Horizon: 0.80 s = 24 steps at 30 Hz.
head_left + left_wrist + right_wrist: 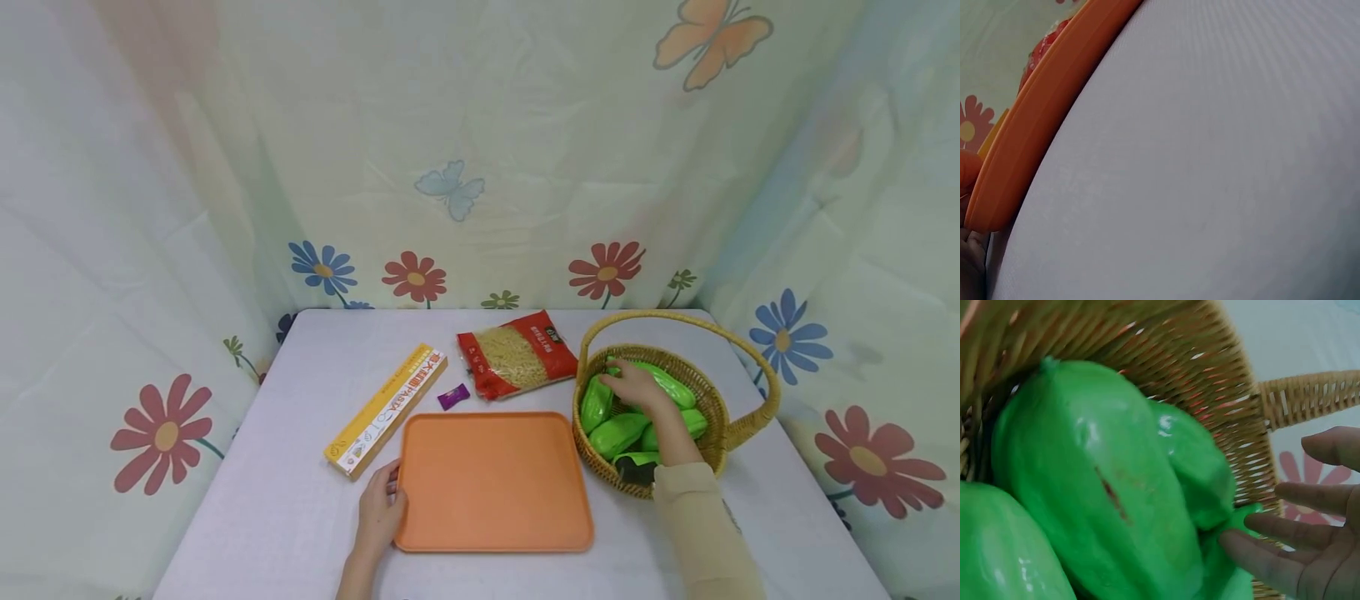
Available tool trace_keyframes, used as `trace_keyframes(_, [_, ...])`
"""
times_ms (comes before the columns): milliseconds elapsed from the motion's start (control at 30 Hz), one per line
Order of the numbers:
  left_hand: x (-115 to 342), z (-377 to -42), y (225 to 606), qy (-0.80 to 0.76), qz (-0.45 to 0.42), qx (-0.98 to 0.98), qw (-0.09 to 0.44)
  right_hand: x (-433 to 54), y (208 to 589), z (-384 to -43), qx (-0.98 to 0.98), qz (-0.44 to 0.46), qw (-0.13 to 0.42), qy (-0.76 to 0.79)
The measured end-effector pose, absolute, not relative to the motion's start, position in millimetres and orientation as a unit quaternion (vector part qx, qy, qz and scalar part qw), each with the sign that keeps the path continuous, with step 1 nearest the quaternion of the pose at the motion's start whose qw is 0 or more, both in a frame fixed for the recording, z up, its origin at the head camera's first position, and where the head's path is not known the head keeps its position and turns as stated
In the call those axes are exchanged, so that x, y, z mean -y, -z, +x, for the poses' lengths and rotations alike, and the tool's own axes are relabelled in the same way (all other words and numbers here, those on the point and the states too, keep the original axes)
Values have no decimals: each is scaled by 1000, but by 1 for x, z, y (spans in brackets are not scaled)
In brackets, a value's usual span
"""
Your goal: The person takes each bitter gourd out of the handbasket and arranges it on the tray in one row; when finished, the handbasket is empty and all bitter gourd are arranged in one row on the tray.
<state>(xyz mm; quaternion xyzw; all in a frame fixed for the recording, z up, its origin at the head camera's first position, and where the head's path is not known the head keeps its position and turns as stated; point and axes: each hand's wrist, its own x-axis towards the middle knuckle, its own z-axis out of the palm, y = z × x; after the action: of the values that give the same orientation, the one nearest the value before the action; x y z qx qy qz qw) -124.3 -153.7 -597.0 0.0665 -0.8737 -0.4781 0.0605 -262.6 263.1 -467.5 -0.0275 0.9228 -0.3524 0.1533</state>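
An orange tray (pixel 495 483) lies on the table, and my left hand (pixel 381 510) grips its left edge. In the left wrist view only a sliver of that hand (pixel 969 187) shows beside the tray's side wall (pixel 1041 112). My right hand (pixel 637 388) reaches over a wicker basket (pixel 720 412) of several glossy green papaya-like fruits (pixel 617 435). Its fingers (pixel 1297 534) look spread and straight in the right wrist view, with nothing held. They are close to the fruits; whether a fingertip touches one I cannot tell. A large green fruit (pixel 1085 469) bears a brown mark.
Behind the tray lie a red pasta bag (pixel 513 354) with a see-through window and a small purple packet (pixel 453 397). To the left is a long yellow and white pasta box (pixel 388 408). The basket's tall handle (pixel 675 315) arches above it. Flowered curtains (pixel 450 108) surround the table.
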Motion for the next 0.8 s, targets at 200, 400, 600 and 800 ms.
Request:
trace_keyframes(200, [155, -126, 600, 479, 69, 873, 60, -267, 480, -270, -893, -6, 172, 415])
trace_keyframes(400, [154, -125, 603, 477, 62, 874, 65, -265, 485, -272, -915, -7, 157, 372])
trace_keyframes(600, [153, -125, 603, 477, 73, 874, 61, -262, 487, -269, -919, -10, 159, 362])
trace_keyframes(800, [153, -127, 603, 476, 82, 874, 56, -262, 489, -266, -892, 19, 188, 411])
